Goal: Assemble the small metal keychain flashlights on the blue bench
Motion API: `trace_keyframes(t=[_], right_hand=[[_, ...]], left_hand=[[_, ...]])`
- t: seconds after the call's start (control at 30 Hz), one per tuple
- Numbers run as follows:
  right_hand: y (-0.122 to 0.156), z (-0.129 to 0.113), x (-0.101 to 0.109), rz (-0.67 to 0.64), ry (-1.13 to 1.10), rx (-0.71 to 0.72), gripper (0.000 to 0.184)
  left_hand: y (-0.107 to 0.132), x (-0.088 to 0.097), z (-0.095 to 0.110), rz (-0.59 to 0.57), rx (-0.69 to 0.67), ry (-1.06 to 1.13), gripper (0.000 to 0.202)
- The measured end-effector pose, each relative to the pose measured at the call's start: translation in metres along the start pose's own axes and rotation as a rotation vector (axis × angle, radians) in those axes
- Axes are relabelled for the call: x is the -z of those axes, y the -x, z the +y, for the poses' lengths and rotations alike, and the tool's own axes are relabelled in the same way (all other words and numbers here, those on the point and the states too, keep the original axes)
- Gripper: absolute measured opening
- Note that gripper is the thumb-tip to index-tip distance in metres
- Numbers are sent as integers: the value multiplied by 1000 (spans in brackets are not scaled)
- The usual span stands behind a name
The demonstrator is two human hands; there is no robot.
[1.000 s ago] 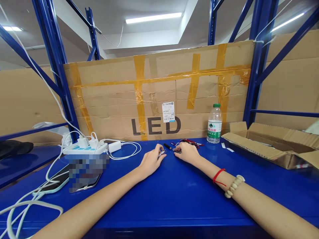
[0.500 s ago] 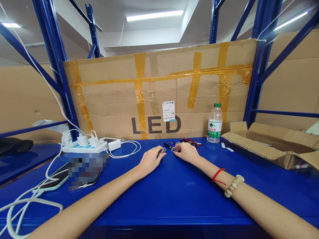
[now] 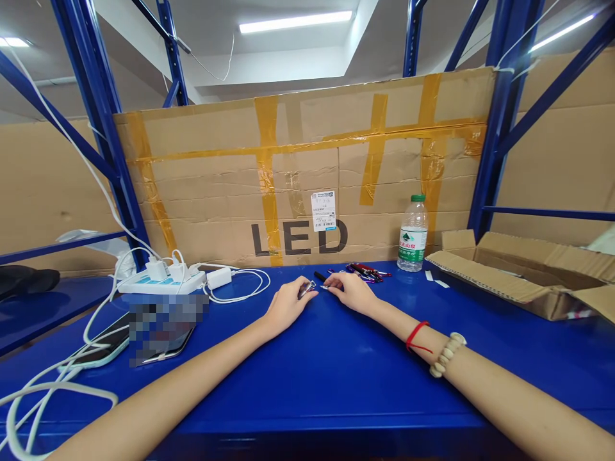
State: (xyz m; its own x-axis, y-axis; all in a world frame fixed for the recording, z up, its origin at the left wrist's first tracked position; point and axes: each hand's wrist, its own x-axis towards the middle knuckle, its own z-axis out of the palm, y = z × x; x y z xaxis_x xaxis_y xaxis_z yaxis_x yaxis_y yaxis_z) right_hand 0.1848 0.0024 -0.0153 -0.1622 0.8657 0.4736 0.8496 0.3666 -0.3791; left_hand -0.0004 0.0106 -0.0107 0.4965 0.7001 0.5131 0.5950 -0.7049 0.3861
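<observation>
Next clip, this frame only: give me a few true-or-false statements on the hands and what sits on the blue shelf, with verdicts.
1. The water bottle stands upright and has a green cap. True.
2. The left hand lies flat and empty. False: its fingers pinch a small silvery piece.
3. The bead bracelet is on the left wrist. False: it is on the right wrist, next to a red string.
4. Chargers are plugged into the power strip. True.
5. The open cardboard box lies left of the water bottle. False: it lies to its right.

blue table, green-capped bottle
</observation>
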Motion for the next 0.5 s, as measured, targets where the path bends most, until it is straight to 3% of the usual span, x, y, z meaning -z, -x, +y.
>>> trace_keyframes(t=[0.23, 0.5], right_hand=[[-6, 0, -8, 128, -231, 64, 18], [-1, -16, -3, 131, -296, 359, 13]], left_hand=[[-3, -2, -6, 26, 93, 205, 29], [-2, -5, -8, 73, 125, 293, 24]])
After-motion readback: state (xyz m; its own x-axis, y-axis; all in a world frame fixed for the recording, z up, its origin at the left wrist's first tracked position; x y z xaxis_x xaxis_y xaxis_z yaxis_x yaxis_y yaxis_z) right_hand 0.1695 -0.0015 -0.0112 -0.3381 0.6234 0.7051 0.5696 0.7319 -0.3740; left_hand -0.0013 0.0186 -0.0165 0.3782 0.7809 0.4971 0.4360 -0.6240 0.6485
